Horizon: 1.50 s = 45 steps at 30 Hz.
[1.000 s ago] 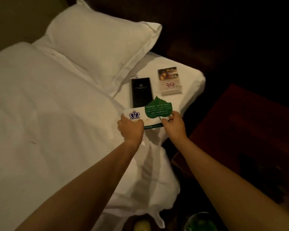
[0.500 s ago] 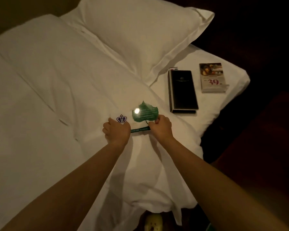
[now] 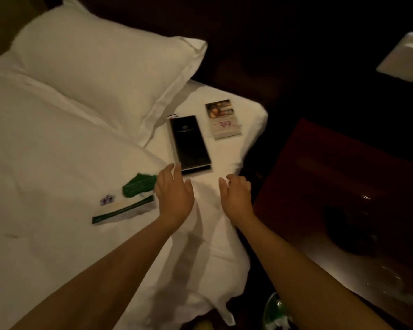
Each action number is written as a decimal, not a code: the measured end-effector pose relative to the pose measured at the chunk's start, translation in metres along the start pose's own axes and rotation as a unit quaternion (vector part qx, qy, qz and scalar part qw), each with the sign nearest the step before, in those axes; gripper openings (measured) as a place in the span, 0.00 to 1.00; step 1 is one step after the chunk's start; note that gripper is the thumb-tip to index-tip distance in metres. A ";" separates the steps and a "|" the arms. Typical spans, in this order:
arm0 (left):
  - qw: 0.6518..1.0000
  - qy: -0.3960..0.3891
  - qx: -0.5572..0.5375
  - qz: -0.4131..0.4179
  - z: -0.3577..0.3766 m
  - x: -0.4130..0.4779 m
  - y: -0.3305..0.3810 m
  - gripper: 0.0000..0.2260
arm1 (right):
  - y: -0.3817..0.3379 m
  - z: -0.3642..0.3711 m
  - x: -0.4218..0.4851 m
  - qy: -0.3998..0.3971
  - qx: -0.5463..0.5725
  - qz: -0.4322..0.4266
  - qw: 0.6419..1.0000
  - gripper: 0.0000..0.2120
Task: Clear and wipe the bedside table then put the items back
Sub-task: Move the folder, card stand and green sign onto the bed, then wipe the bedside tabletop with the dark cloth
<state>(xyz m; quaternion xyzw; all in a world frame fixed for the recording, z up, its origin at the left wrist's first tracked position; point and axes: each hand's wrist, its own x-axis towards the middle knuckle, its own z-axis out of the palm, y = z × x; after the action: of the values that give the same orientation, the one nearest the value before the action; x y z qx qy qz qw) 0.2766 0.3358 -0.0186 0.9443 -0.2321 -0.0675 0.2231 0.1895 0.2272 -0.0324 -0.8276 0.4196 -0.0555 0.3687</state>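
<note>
Head view: both hands empty, fingers spread, hovering over bed (image 3: 45, 234) near its right edge. Left hand (image 3: 174, 194) just beside white card with green leaf (image 3: 126, 201) lying flat on sheet. Right hand (image 3: 237, 198) nearer bed edge. Black folder (image 3: 190, 144) and small menu card (image 3: 224, 119) lie near bed's top right corner, beside pillow (image 3: 100, 67). Dark red desk (image 3: 343, 186) off to the right.

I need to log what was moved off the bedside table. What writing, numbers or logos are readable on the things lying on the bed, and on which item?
"39": red figures on the small card with a food photo; its other print is too small to read.
Black folder: a faint emblem on the cover, unreadable.
White card with the green leaf: a purple crest, motion-blurred; no text can be read.
Nothing else shows any text.
</note>
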 end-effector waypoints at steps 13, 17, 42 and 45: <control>0.955 -0.185 -0.002 0.233 0.116 -0.058 0.226 0.23 | 0.226 -0.174 -0.047 0.158 -0.137 0.127 0.970 0.20; 0.947 -0.203 -0.007 0.250 0.146 -0.065 0.266 0.23 | 0.253 -0.181 -0.056 0.108 -0.152 0.094 0.978 0.24; 0.877 -0.205 0.120 0.418 0.298 0.033 0.353 0.25 | 0.350 -0.204 0.016 0.227 -0.179 0.136 0.948 0.26; 0.871 -0.181 0.142 0.435 0.302 0.032 0.347 0.25 | 0.357 -0.216 0.039 0.228 -0.148 0.148 0.951 0.26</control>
<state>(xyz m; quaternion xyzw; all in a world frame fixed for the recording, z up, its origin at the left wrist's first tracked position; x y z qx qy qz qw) 0.0929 -0.0721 -0.1316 0.7408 -0.6626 -0.0999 0.0473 -0.1053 -0.0579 -0.1197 -0.7665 0.6139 -0.1253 0.1407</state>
